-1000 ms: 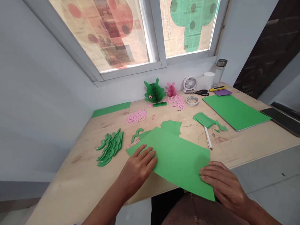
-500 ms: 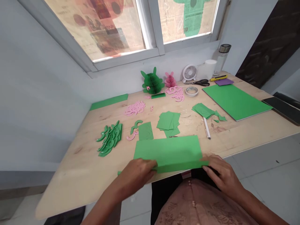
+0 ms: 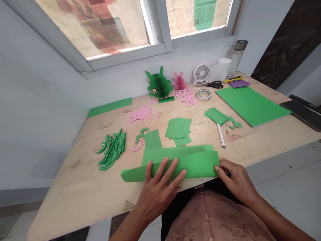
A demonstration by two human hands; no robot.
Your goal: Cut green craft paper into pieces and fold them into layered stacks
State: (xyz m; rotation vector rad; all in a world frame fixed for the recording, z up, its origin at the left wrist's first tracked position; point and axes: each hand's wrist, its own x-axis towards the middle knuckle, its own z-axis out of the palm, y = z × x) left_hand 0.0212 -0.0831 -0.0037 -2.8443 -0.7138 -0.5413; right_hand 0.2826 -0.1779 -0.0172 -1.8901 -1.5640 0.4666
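A sheet of green paper (image 3: 200, 164) lies at the table's near edge, its near part folded up over the rest. My left hand (image 3: 160, 187) rests on the folded flap with fingers spread. At the sheet's right end, my right hand (image 3: 233, 174) pinches the corner between thumb and fingers. Just beyond the sheet are a green paper piece with drawn curves (image 3: 152, 139), a stack of green paper pieces (image 3: 178, 129), a wavy green cutout (image 3: 142, 135) and a pink cutout (image 3: 137, 146).
Green cutouts (image 3: 112, 150) are piled at left, pink cutouts (image 3: 140, 114) behind. A white pen (image 3: 221, 135), green pad (image 3: 253, 105) and phone (image 3: 302, 114) lie at right. Along the back stand paper figures (image 3: 159, 83), scissors (image 3: 213, 84), tape (image 3: 203, 94), a fan (image 3: 201, 73) and a bottle (image 3: 237, 58).
The paper's near edge has been folded farther over, making a wider flap. My left hand has opened from a grip and now lies spread on it; my right hand still holds the right end.
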